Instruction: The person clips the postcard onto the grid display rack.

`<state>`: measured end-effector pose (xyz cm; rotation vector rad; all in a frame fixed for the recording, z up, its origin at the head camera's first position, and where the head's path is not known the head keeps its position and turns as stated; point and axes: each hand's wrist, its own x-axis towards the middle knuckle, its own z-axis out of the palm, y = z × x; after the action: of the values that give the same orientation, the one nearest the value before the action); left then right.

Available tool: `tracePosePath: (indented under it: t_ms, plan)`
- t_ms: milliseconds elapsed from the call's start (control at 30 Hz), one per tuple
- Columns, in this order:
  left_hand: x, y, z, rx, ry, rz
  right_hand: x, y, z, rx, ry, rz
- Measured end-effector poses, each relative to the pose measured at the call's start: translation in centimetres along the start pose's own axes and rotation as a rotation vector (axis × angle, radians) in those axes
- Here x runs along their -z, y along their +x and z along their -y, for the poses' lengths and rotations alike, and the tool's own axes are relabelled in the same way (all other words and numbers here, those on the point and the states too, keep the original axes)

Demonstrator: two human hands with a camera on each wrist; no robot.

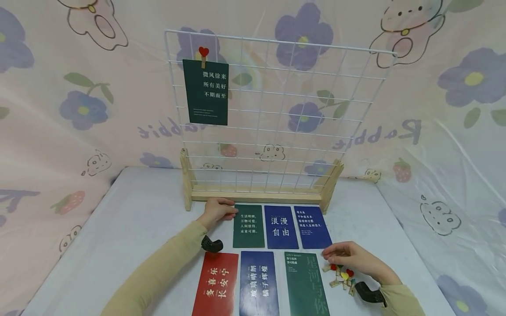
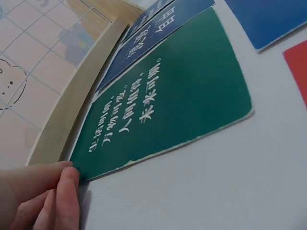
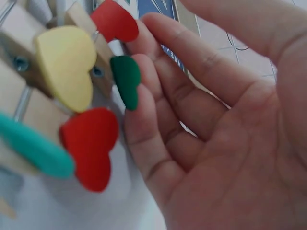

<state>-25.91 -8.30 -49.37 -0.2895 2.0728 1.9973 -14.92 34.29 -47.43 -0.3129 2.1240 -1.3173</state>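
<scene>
My left hand (image 1: 218,209) pinches the top left corner of a green card (image 1: 248,227) with white lettering, lying in front of the grid rack. In the left wrist view, thumb and fingertips meet at the corner of this green card (image 2: 177,86). My right hand (image 1: 349,258) hovers beside a small pile of wooden clothespins (image 1: 342,279) with heart tops. Seen in the right wrist view, its fingers are loosely bent with nothing between them, fingertips right beside a green heart (image 3: 126,82) and a red heart (image 3: 115,21).
A white wire grid (image 1: 272,118) stands in a wooden base (image 1: 257,196). A dark green card (image 1: 207,94) hangs upper left from a red-heart clothespin (image 1: 203,55). Two blue cards (image 1: 281,239) lie right of the held one; red (image 1: 215,303), blue (image 1: 257,259) and green (image 1: 302,281) cards lie nearer.
</scene>
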Motion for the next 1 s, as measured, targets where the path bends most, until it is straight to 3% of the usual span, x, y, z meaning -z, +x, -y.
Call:
tracePosePath:
  t_ms: [233,533,700,1000]
  plan:
    - [-0.3,-0.2,0.8,-0.047,0.037,-0.016,-0.3,-0.1,-0.7,0.004,-0.001,0.02]
    - [-0.2,0.0,0.3,-0.103,0.015,-0.036,0.0,0.3,-0.3,0.118,-0.042,0.052]
    - [0.0,-0.2,-0.1,-0.103,-0.005,-0.054,0.1,0.6,-0.3,0.119,-0.06,0.054]
    - [0.8,-0.5,-0.5,-0.056,0.002,0.012,-0.2,0.0,-0.6,0.094,-0.098,0.005]
